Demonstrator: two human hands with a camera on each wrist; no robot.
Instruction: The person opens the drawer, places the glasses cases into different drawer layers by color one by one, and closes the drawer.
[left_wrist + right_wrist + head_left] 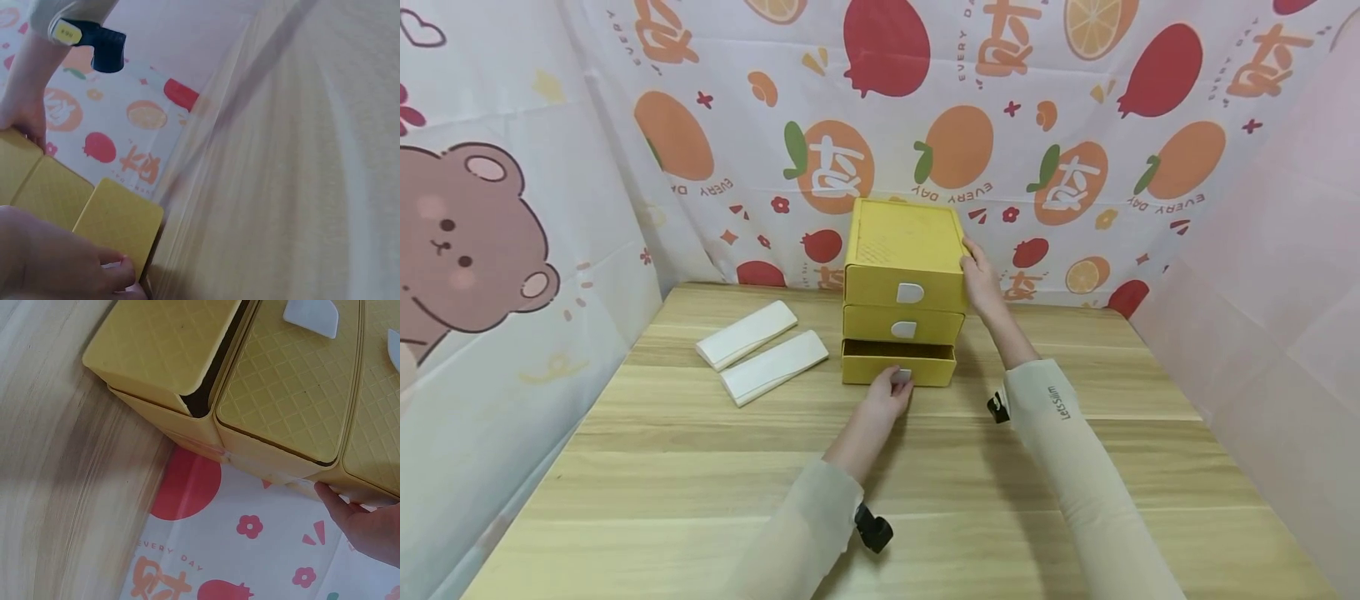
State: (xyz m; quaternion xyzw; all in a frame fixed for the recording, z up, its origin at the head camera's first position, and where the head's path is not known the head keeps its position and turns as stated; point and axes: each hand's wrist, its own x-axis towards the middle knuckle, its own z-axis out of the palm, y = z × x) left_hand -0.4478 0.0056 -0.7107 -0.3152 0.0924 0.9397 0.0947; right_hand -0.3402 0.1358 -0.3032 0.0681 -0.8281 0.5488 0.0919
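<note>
Left grip [886, 398] pinches the white tab [904, 376] of the bottom drawer [865, 370], which juts out, its inside too dark to read; right grip [981, 277], unclenched, touches the right side of the yellow cabinet [913, 237]. Two white cases [775, 367] lie leftward on the tabletop [662, 475], a fruit-print curtain [737, 108] behind.

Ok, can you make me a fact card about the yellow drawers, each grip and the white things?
Yellow drawer unit: on the wooden table
Bottom drawer: partly open
Middle drawer and top drawer: look pushed in
Left grip: pinches the bottom drawer's white tab
Right grip: against the unit's upper right side
White things: two, left of the unit
</note>
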